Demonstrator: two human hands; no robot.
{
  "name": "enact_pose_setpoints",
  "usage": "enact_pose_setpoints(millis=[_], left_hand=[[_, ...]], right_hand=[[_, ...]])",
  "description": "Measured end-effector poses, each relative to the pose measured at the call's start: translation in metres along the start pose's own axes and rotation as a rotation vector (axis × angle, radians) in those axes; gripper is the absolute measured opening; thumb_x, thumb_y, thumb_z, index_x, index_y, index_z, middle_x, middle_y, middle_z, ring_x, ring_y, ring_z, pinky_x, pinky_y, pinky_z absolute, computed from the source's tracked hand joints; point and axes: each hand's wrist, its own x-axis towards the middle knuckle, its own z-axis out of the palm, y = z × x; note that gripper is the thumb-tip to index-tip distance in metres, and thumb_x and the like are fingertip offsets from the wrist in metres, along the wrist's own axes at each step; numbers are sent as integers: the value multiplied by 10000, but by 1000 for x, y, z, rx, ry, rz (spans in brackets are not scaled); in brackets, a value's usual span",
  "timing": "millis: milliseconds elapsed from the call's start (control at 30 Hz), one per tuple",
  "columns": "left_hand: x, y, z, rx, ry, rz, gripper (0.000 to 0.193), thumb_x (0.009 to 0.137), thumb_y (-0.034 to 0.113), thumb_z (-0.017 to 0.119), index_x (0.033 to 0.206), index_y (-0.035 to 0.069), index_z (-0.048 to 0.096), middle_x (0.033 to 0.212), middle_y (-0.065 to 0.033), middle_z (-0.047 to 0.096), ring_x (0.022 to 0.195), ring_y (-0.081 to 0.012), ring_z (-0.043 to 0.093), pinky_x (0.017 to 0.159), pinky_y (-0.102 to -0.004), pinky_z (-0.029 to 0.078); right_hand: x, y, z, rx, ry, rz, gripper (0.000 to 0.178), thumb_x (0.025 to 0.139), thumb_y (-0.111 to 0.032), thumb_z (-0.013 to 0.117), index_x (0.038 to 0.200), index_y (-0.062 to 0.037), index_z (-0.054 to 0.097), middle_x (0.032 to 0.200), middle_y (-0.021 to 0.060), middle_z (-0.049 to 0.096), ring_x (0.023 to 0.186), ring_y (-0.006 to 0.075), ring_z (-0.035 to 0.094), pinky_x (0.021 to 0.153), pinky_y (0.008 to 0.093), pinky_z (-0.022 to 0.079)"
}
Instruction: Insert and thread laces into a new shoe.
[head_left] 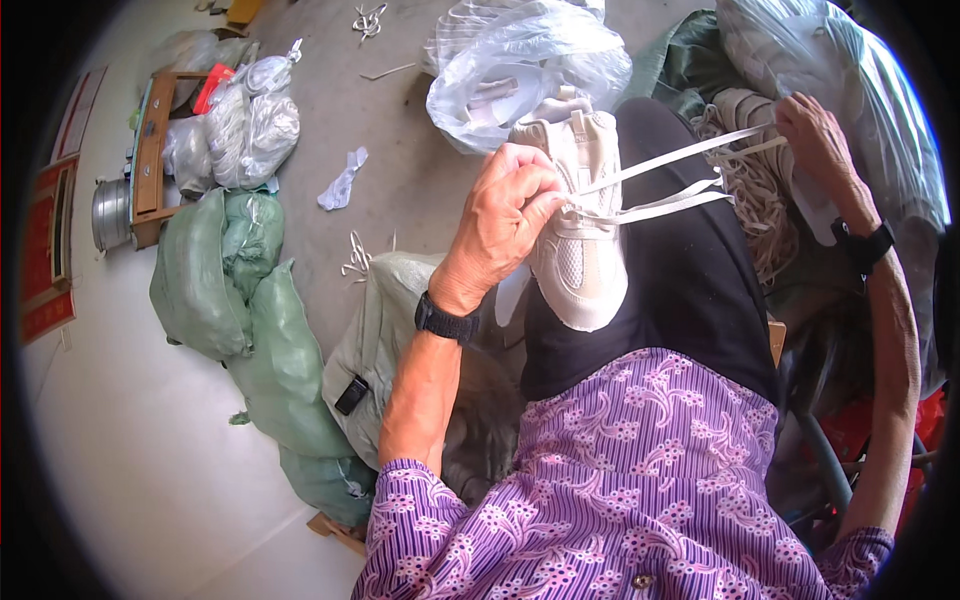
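A cream and white sneaker [580, 265] rests on my dark-trousered lap, its toe pointing toward me. My left hand [510, 205] is closed at the shoe's lacing, thumb and fingers pinched on the white shoelace [665, 158] by the eyelets. Out to the right, my right hand [815, 135] is closed on the lace, drawing it out from the shoe. Another stretch of lace, with a loose end, runs rightward from the eyelets below it. Beneath my right hand lies a heap of pale laces [755, 215].
Clear plastic bags [530, 70] lie beyond the shoe, and a large one [840, 60] stands at the far right. Green woven sacks [290, 350] line the left side, near a wooden drawer unit [153, 150]. A small black device [352, 395] sits on a pale sack.
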Motion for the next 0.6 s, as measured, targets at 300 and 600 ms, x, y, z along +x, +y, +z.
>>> enact_pose_setpoints(millis=[300,600], left_hand=[[-24,-1,0,-492,-36,-331,64,890,70,599,893,6,603,999,-4,514,778,-60,454,692,-207,395],[-29,3,3,-288,88,-272,112,876,55,593,976,14,623,1040,-3,492,804,-60,491,730,-208,417]], right_hand=[[23,-79,11,426,122,-366,129,785,-65,589,908,-28,571,847,123,549,860,326,547,737,425,442],[29,-143,-8,450,31,-445,67,803,-109,582,837,-64,619,881,77,552,908,266,523,767,400,412]])
